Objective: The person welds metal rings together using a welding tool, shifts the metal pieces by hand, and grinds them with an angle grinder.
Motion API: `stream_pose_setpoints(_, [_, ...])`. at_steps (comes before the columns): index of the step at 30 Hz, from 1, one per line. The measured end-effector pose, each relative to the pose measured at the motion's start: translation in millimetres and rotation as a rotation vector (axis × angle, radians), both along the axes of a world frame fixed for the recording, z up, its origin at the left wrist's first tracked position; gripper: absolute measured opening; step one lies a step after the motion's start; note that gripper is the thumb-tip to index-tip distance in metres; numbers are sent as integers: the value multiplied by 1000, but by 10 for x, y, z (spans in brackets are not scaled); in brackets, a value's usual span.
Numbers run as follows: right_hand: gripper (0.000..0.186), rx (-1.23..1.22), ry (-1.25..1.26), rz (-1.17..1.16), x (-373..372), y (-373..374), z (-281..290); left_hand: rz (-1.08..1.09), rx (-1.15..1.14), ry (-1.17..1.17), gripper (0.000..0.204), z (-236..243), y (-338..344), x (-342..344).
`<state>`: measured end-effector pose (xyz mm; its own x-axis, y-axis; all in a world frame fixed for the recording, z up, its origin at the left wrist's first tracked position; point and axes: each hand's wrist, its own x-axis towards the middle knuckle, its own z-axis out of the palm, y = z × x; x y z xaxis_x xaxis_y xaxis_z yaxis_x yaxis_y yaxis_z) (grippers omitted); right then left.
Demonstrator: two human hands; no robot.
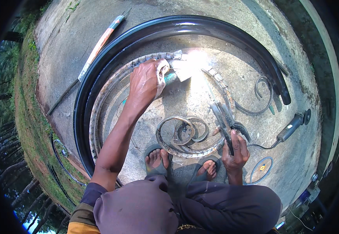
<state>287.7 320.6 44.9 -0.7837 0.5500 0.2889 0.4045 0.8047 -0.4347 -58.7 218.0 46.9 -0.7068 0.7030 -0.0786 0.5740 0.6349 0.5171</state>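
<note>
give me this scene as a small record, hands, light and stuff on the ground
left hand: closed beside pale plate, grip unclear
right hand: gripping dark clamp-like holder
light: white glare beside the plate
ground: segmented ring, smaller rings inside it
around ring: black curved tube, far and left sides
right side: corded grinder on concrete

White glare swallows a far stretch of the segmented ring and the far end of the thin rod. The left grip hides its own fingertips, so what they hold cannot be told; some fingers of the right grip are lost behind the electrode holder. The clothed left leg conceals the black tube's near end. Small objects at the near right are too dim to tell.
</note>
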Motion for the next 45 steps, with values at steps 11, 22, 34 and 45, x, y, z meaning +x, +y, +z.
stream_pose_setpoints(11, [61, -32, 12, -27, -2, 5, -4, -28, -7, -13, 15, 90, 51, 24])
stream_pose_setpoints(22, [59, -27, 7, -15, -5, 1, -14, -13, 11, -17, 16, 65, 39, 14])
stream_pose_setpoints(34, [63, -14, -25, -20, 15, -7, -24, -6, -23, 33, 15, 39, 40, 24])
stream_pose_setpoints(45, [63, -34, -11, -16, -2, -4, -37, -5, -2, -27, 16, 60, 53, 25])
